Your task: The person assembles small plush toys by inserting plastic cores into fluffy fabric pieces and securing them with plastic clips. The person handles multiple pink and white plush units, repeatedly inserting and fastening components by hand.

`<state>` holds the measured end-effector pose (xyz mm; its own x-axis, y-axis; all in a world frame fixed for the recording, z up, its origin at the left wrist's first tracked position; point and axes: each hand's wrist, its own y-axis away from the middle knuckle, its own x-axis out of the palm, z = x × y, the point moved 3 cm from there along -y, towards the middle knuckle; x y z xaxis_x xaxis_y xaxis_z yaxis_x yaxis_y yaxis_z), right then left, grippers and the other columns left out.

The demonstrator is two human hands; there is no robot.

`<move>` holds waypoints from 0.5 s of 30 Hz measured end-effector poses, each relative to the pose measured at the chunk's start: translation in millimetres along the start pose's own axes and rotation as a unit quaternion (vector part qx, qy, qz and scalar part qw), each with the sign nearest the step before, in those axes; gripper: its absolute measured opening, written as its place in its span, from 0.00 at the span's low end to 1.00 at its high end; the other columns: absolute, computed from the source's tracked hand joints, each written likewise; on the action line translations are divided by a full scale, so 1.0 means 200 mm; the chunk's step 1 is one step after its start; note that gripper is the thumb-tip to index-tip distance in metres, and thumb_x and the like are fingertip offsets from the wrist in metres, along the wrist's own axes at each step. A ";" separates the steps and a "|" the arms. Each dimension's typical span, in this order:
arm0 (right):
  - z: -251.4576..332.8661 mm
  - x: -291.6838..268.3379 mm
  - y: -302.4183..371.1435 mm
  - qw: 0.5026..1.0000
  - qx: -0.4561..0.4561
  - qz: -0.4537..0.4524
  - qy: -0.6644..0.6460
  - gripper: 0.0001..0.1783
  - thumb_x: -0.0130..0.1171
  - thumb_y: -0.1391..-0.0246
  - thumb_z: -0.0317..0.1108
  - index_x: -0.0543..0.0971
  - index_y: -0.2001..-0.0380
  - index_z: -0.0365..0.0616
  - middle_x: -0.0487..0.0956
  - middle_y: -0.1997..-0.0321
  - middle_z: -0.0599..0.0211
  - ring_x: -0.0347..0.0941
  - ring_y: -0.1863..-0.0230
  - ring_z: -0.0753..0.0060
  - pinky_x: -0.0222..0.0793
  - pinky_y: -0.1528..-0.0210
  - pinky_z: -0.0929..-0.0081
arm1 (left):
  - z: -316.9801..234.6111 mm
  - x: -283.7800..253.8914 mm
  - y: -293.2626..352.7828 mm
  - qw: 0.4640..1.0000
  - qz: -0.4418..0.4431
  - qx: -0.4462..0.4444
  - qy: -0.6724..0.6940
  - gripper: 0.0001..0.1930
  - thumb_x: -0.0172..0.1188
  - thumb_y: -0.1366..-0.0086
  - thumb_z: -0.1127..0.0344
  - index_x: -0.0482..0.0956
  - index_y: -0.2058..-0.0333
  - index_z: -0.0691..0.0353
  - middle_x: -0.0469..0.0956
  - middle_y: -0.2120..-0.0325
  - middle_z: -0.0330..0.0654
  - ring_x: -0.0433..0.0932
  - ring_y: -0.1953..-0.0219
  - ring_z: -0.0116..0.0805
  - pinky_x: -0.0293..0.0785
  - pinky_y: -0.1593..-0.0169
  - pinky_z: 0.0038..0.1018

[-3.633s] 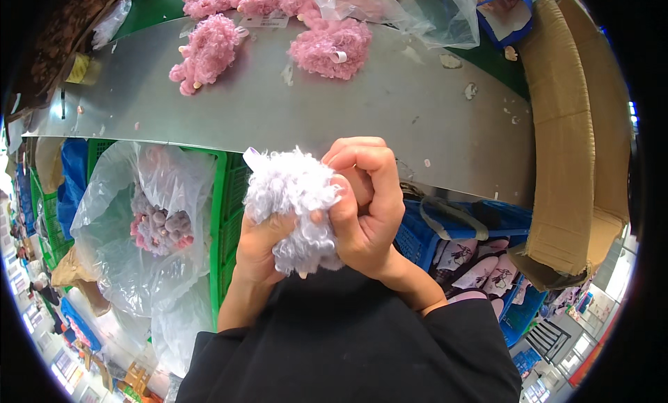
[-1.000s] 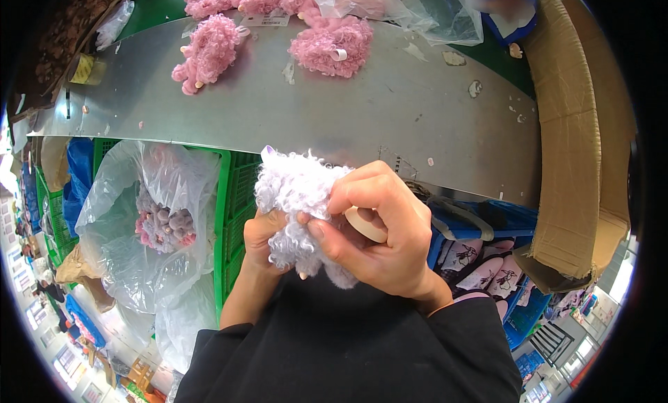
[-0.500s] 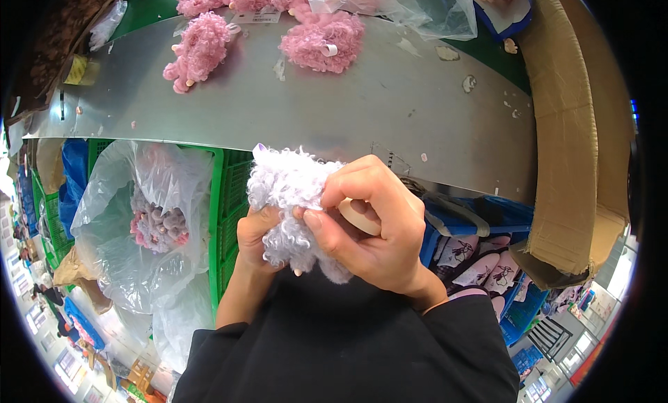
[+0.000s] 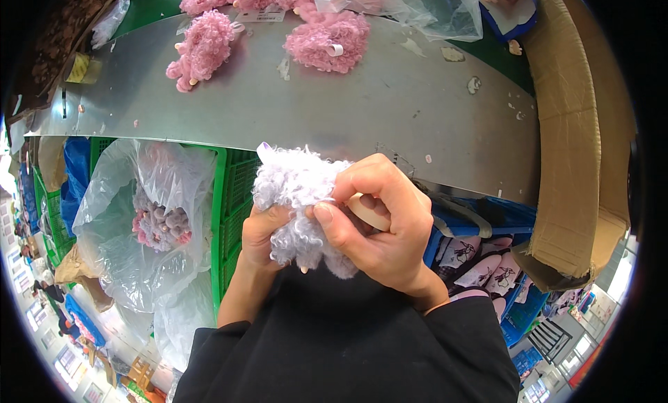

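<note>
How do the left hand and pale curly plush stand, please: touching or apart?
Touching: the head view shows the left hand gripping the pale curly plush, thumb against its curls.

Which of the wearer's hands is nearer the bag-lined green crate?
The left. The left hand, holding the lilac curly plush toy, is just right of the green crate; the right hand is farther right, at the toy's right side.
</note>
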<state>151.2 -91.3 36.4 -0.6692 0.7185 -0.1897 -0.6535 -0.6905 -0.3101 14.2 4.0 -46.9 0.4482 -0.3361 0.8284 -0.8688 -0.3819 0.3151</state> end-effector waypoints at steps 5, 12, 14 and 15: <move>-0.02 0.00 0.01 1.000 -0.004 0.026 0.001 0.13 0.71 0.53 0.20 0.78 0.65 0.38 0.79 0.66 0.64 0.73 0.70 0.78 0.67 0.68 0.82 | -0.01 0.01 0.00 1.000 -0.013 0.002 -0.021 0.34 0.64 0.39 0.55 0.69 0.39 0.69 0.79 0.46 0.52 0.79 0.44 0.47 0.74 0.38 0.41; -0.02 0.00 0.01 0.999 -0.028 0.027 0.004 0.16 0.70 0.57 0.17 0.78 0.63 0.38 0.78 0.65 0.63 0.72 0.71 0.80 0.67 0.68 0.83 | -0.03 0.05 -0.02 0.998 0.033 0.024 0.056 0.29 0.65 0.39 0.62 0.70 0.40 0.67 0.81 0.52 0.50 0.81 0.49 0.43 0.78 0.44 0.38; -0.02 0.01 0.00 0.999 -0.032 0.027 0.006 0.17 0.71 0.57 0.17 0.78 0.63 0.38 0.78 0.65 0.63 0.71 0.71 0.81 0.66 0.69 0.84 | -0.03 0.06 -0.02 0.999 0.007 0.016 0.044 0.29 0.65 0.38 0.66 0.69 0.40 0.66 0.80 0.52 0.49 0.81 0.50 0.42 0.79 0.46 0.36; -0.02 0.01 0.00 0.999 -0.030 0.027 0.010 0.17 0.71 0.57 0.18 0.78 0.63 0.38 0.78 0.65 0.63 0.71 0.71 0.81 0.66 0.69 0.84 | -0.03 0.05 -0.02 0.998 0.022 0.013 0.052 0.29 0.65 0.38 0.66 0.69 0.40 0.66 0.80 0.52 0.49 0.81 0.50 0.42 0.79 0.45 0.37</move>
<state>151.0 -90.1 31.8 -0.6952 0.6822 -0.2263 -0.5938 -0.7225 -0.3542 20.8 7.4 -38.1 0.3837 -0.2621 0.8855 -0.8811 -0.3911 0.2660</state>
